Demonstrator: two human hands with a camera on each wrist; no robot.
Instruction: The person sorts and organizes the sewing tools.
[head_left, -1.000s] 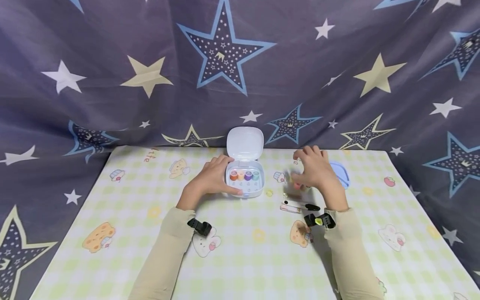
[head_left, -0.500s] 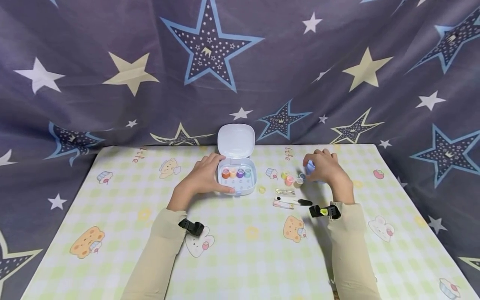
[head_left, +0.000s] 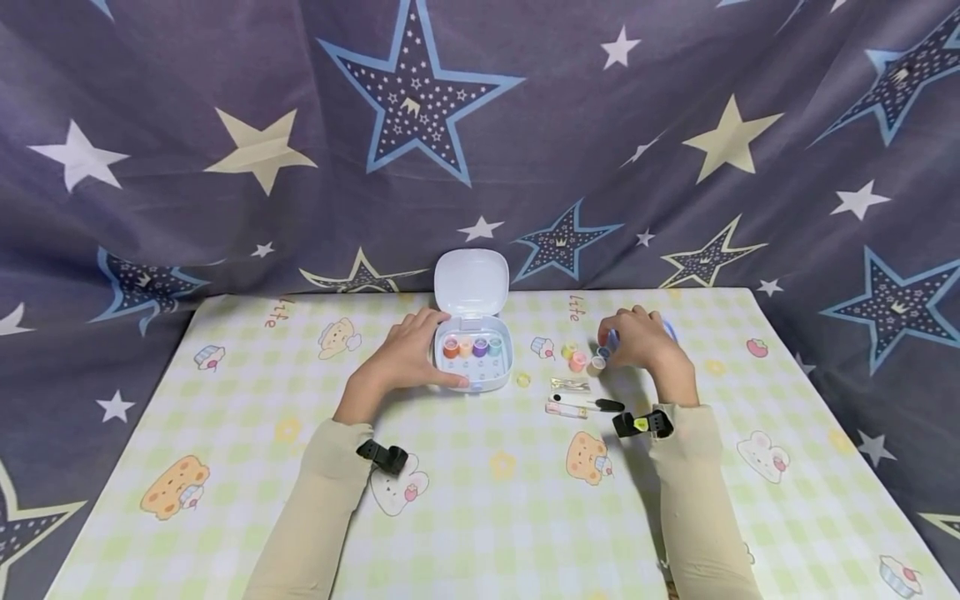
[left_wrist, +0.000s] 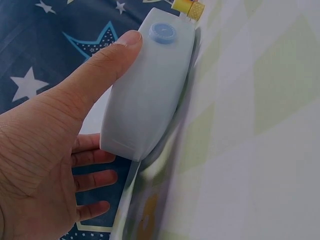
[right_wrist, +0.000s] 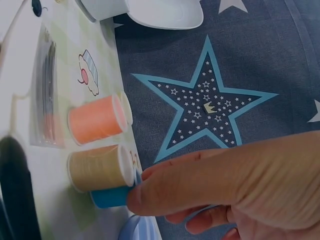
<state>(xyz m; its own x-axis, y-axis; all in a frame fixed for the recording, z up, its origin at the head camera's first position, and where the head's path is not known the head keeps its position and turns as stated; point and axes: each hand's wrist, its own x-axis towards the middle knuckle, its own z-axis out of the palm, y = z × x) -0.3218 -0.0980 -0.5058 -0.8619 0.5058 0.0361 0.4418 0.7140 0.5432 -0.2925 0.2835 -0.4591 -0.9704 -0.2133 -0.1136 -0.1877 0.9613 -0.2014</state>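
Observation:
An opened white sewing box (head_left: 474, 379) stands near the table's back, a row of several coloured thread spools (head_left: 480, 347) inside. My left hand (head_left: 405, 354) grips its left side, thumb at the front by the blue latch (left_wrist: 163, 33). My right hand (head_left: 643, 340) pinches a blue thread spool (right_wrist: 111, 197) that lies on the table; fingers partly hide it. Close beside it are a tan spool (right_wrist: 100, 167), an orange-pink spool (right_wrist: 96, 120) and a yellow spool (head_left: 569, 350).
Behind my right hand lies a blue tray-like piece (head_left: 670, 331). Nearer me are a clear needle packet (head_left: 570, 385), a black-handled slim tool (head_left: 610, 406) and a pink-and-clear item (head_left: 566, 410). A small yellow dimpled piece (head_left: 522, 379) sits right of the box.
My right hand first moved right, away from the spools toward the blue piece, then slightly left to the blue spool. My left hand keeps its grip on the box. The head view shifted slightly.

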